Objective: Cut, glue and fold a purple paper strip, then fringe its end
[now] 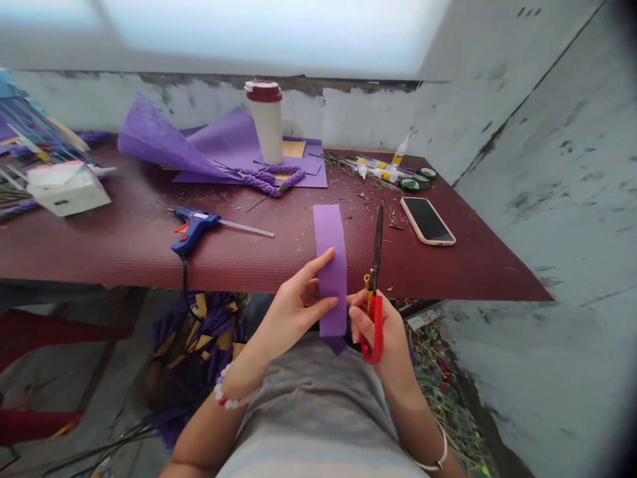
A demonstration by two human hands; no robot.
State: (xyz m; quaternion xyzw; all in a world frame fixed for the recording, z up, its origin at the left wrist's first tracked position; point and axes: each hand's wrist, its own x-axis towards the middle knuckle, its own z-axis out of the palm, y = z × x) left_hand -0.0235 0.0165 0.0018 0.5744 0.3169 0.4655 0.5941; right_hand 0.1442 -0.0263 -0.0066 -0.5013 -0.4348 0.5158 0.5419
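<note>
A purple paper strip (332, 265) stands upright in front of my body at the table's front edge, its lower end folded back. My left hand (306, 295) is closed on it from the left, thumb and fingers pinching its middle. In my right hand (375, 325) are scissors (377, 318) with red handles, the dark blades together and pointing up, away from me. The right fingertips lie close to the strip's right edge; whether they touch it I cannot tell.
On the dark red table (239, 265) are a blue glue gun (192, 229), a phone (428, 220), a lidded cup (269, 123), purple sheets (174, 143), purple flower stems (271, 178), a white box (67, 189), small bottles (385, 174) and green tape rolls (409, 185). A wall rises at right.
</note>
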